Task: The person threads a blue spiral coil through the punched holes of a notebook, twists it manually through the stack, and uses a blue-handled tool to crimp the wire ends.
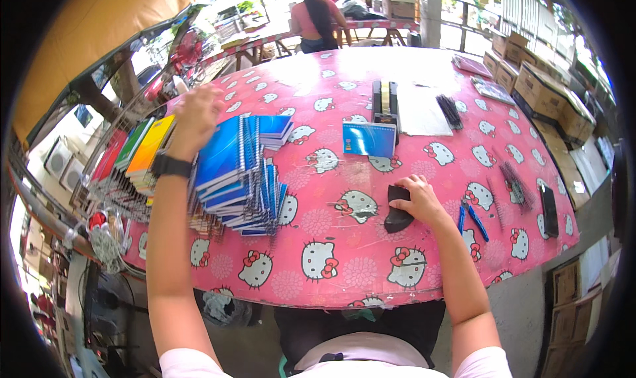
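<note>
My right hand (422, 199) is closed on a black, soft-looking curved piece (398, 220) lying on the pink table; its exact kind is not clear. Raised over the left side, my left hand (194, 118) is smeared by motion, so its fingers do not read. It is nearest to the stacks of blue spiral notebooks (222, 154) and yellow notebooks (150, 154). Green notebooks (134, 143) and red notebooks (111, 157) stand further left. A single blue notebook (368, 139) lies ahead of my right hand, against a black tape dispenser (384, 103).
White sheets (419, 113) and black spiral wires (449, 111) lie beyond the dispenser. Blue-handled pliers (474, 220), loose wires (517, 186) and a black phone (548, 210) are at right. Cardboard boxes (543, 90) stand past the table. Two people (317, 17) are at a far table.
</note>
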{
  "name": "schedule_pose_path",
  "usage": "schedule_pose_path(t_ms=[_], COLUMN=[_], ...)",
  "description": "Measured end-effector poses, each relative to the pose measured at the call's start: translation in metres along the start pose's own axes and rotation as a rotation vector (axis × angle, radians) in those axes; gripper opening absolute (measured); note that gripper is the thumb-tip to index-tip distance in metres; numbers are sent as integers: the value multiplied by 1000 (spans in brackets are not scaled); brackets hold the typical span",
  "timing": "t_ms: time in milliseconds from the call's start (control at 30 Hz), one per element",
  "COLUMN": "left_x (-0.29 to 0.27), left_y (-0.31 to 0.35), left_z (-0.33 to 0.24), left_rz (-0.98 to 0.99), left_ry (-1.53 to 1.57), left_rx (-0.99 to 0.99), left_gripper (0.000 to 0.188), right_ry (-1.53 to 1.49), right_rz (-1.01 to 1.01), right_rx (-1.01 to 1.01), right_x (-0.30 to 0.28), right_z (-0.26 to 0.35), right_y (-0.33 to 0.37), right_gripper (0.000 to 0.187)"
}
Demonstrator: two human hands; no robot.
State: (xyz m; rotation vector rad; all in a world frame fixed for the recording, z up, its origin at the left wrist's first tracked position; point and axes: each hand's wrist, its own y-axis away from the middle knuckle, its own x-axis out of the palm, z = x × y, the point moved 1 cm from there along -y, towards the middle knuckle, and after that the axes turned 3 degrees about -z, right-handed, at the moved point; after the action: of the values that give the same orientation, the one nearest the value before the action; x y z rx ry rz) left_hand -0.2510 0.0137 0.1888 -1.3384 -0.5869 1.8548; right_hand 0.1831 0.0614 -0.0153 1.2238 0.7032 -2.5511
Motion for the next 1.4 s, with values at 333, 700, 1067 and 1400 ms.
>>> schedule_pose_path(t_ms=[333,700,1067,1400], left_x=[15,171,-25,-39], left_y=[-30,-13,105,136], left_z=[-288,-267,-276,-296], left_rz=[-134,89,281,311], left_ry=[823,462,652,534], left_rx=[-13,-87,-79,-190], left_gripper=[21,23,40,52], right_ry=[-229,386,343,-5], right_rz=[-102,-695,-544,-272], right_rx=[89,345,236,87], right_x=[-12,-93,-128,25], right_z=[-29,-121,-78,90], right_y=[-1,23,69,71], right_gripper=[29,22,22,33])
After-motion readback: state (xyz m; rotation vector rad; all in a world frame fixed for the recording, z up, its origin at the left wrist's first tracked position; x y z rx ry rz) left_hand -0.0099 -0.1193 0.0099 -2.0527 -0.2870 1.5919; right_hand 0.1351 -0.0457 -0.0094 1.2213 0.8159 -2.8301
